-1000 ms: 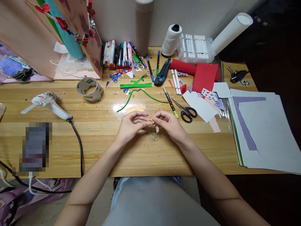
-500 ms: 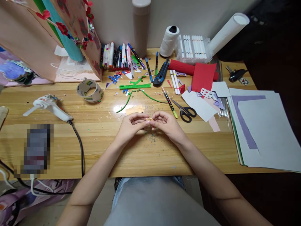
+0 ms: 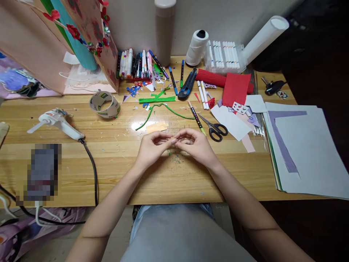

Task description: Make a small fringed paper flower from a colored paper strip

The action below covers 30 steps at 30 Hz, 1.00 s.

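Note:
My left hand (image 3: 156,145) and my right hand (image 3: 194,145) meet over the middle of the table, fingertips touching. Pinched between them is a small strip of orange paper (image 3: 172,138), mostly covered by the fingers. Just beyond my left hand lies a flat piece of orange paper (image 3: 157,126). Past it a thin green stem (image 3: 163,104) curves across the wood, and flat green paper strips (image 3: 156,99) lie behind that. Black-handled scissors (image 3: 215,130) and a black marker with a yellow-green end (image 3: 196,118) rest beside my right hand.
A glue gun (image 3: 61,124) with its black cord and a tape roll (image 3: 104,104) sit to the left. Behind are a utility knife (image 3: 187,84), markers (image 3: 135,64) and a thread spool (image 3: 196,48). Red paper (image 3: 236,89) and a white paper stack (image 3: 313,149) occupy the right.
The fingertips have closed further over the orange strip, so less of it shows. Both hands stay nearly in place, and the things on the table have not moved.

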Each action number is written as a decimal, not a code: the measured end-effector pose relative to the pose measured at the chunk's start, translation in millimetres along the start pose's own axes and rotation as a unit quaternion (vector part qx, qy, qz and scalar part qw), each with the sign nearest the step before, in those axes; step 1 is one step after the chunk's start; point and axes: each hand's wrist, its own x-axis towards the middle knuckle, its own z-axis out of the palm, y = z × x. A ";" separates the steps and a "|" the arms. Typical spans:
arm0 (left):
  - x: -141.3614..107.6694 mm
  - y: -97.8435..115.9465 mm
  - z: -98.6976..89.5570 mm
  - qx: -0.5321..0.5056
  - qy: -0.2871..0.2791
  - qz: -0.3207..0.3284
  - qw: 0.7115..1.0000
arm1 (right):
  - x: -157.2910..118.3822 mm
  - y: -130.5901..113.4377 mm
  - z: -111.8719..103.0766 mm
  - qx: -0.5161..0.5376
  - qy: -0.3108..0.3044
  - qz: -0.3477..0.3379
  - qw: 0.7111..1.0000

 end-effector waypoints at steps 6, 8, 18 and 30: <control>2.4 -1.5 -5.8 -0.023 -0.041 -0.036 0.998 | -0.6 -1.1 -0.9 -0.024 -0.008 -0.015 1.000; 3.2 -2.6 -6.3 -0.041 -0.044 -0.057 0.997 | 0.2 -0.6 -1.0 -0.019 -0.010 -0.020 1.000; 1.9 -0.6 -3.5 -0.030 -0.018 -0.039 0.999 | 2.6 -2.0 -3.4 -0.020 -0.016 -0.053 0.998; 5.8 -7.5 -7.3 -0.083 -0.038 -0.057 0.994 | 5.6 3.0 -3.8 0.091 -0.027 0.009 0.995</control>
